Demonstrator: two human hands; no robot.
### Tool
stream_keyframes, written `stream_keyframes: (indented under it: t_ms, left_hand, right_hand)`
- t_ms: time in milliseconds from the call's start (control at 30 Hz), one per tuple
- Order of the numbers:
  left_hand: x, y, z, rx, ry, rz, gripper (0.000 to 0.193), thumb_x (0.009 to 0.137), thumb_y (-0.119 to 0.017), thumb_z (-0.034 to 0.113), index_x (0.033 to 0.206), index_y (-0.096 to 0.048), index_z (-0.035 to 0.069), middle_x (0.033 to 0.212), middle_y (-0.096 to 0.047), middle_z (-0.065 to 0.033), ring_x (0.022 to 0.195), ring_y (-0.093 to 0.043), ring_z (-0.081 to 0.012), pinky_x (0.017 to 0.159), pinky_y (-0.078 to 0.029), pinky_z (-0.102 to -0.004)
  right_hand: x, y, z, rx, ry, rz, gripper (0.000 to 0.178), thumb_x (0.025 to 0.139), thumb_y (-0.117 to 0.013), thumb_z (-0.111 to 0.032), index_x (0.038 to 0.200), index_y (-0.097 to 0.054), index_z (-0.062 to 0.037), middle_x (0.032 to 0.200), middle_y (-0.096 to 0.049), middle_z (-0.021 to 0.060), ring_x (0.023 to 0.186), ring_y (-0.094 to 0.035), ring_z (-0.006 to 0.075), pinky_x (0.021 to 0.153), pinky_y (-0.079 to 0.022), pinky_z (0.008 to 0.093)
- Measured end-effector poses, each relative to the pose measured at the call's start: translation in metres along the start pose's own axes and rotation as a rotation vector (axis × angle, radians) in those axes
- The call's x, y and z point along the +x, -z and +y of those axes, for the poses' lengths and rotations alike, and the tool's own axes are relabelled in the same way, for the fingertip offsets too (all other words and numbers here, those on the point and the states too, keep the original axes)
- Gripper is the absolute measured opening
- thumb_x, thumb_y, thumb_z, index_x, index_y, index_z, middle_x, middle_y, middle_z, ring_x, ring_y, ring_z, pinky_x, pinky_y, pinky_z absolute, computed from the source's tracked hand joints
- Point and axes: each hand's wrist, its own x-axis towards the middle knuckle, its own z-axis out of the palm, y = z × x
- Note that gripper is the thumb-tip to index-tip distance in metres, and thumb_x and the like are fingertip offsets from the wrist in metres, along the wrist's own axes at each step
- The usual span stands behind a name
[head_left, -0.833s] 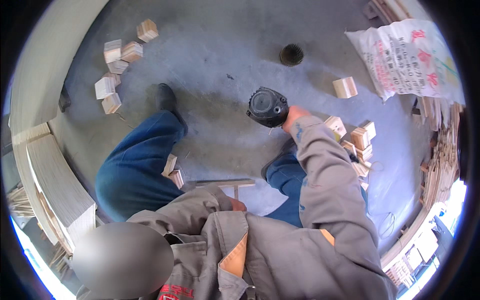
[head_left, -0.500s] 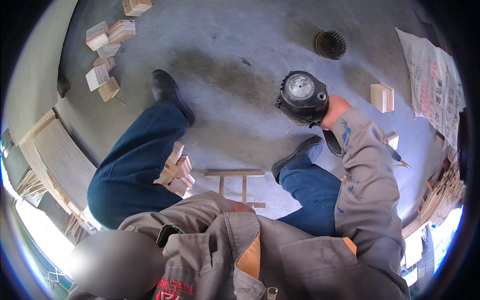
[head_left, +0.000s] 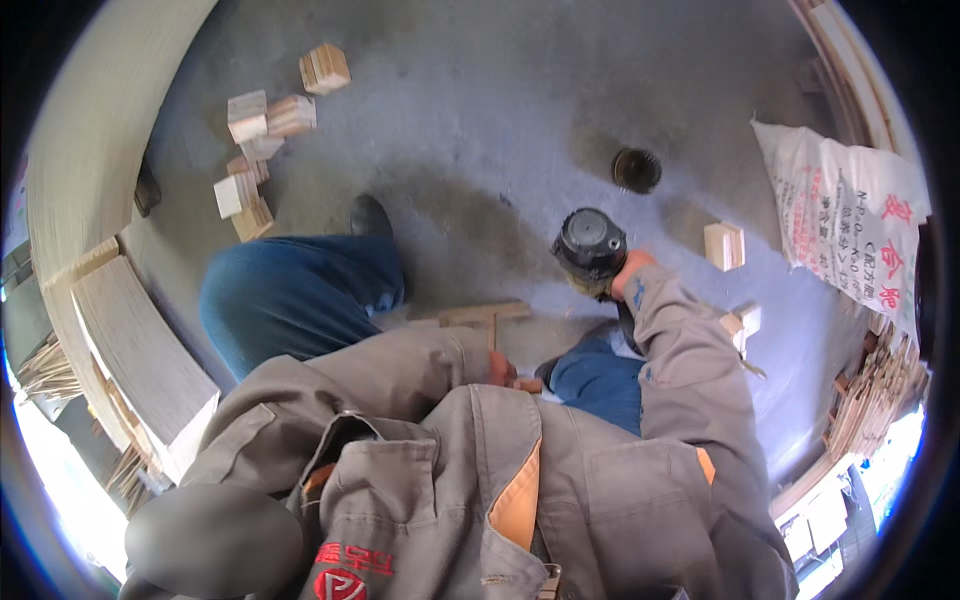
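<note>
My right hand (head_left: 630, 274) is closed round the handle of a black nail gun (head_left: 590, 238). The gun's round cap faces up, and its body hides the nose. Low in the middle, my left hand (head_left: 500, 368) shows only partly past its sleeve. Its fingers are curled on a small wooden frame (head_left: 487, 313) of thin strips, held close in front of me. My sleeve and right knee hide part of that frame. A round coil of nails (head_left: 637, 171) lies on the floor beyond the gun.
Several wood blocks (head_left: 247, 116) lie at the far left, another block (head_left: 724, 246) at the right. A printed white sack (head_left: 840, 200) lies at the right edge, above stacked wood strips (head_left: 870, 400). Pale boards (head_left: 145, 345) stand at my left. My knees flank the frame.
The view has shifted, so floor things sit differently. My left arm reaches further forward and right, and the frame has tilted. The nail gun stays in my right hand, lower in the view.
</note>
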Motion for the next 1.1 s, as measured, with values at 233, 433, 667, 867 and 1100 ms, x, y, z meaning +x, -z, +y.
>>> stream_keyframes:
  t_ms: [233,433,667,867,1100]
  left_hand:
    - [-0.093,0.018,0.069,0.317,0.046,0.402,0.050,0.093,-0.061,0.045,0.126,-0.064,0.008,0.121,-0.066,-0.0209,0.115,-0.063,-0.0377,0.097,-0.051,-0.0480]
    - [-0.194,0.038,0.091,0.232,-0.548,0.994,0.041,0.087,-0.071,0.030,0.123,-0.061,0.011,0.109,-0.066,-0.0171,0.107,-0.065,-0.0370,0.091,-0.053,-0.0474]
    - [-0.264,0.044,0.053,0.325,-0.583,1.251,0.039,0.085,-0.073,0.024,0.117,-0.060,0.007,0.103,-0.066,-0.0152,0.099,-0.065,-0.0353,0.085,-0.052,-0.0454]
    - [-0.267,0.034,0.057,0.460,-0.702,1.216,0.038,0.073,-0.075,0.018,0.105,-0.061,0.003,0.098,-0.067,-0.0139,0.097,-0.067,-0.0322,0.085,-0.052,-0.0428]
    - [-0.298,0.035,0.023,0.356,-0.679,1.311,0.032,0.075,-0.068,0.016,0.103,-0.061,0.004,0.097,-0.067,-0.0139,0.094,-0.068,-0.0301,0.080,-0.051,-0.0429]
  right_hand:
    - [0.006,-0.008,-0.042,-0.150,-0.031,-0.054,0.032,0.059,-0.085,-0.016,0.088,-0.078,-0.0035,0.095,-0.075,0.0191,0.097,-0.073,0.0326,0.085,-0.059,0.0394]
    - [-0.041,-0.026,-0.046,-0.096,-0.075,0.085,0.042,0.068,-0.083,-0.025,0.104,-0.076,-0.0040,0.105,-0.074,0.0204,0.104,-0.070,0.0349,0.089,-0.056,0.0390]
    - [-0.044,-0.009,-0.107,-0.158,-0.035,0.151,0.043,0.069,-0.083,-0.026,0.106,-0.075,-0.0050,0.107,-0.074,0.0195,0.105,-0.070,0.0344,0.090,-0.056,0.0386]
    - [-0.040,0.002,-0.155,-0.196,-0.009,0.183,0.044,0.070,-0.083,-0.026,0.108,-0.075,-0.0058,0.108,-0.074,0.0187,0.106,-0.070,0.0340,0.090,-0.056,0.0383]
    - [-0.026,0.012,-0.196,-0.239,0.010,0.193,0.045,0.070,-0.083,-0.026,0.109,-0.074,-0.0068,0.109,-0.074,0.0178,0.106,-0.070,0.0334,0.091,-0.056,0.0380]
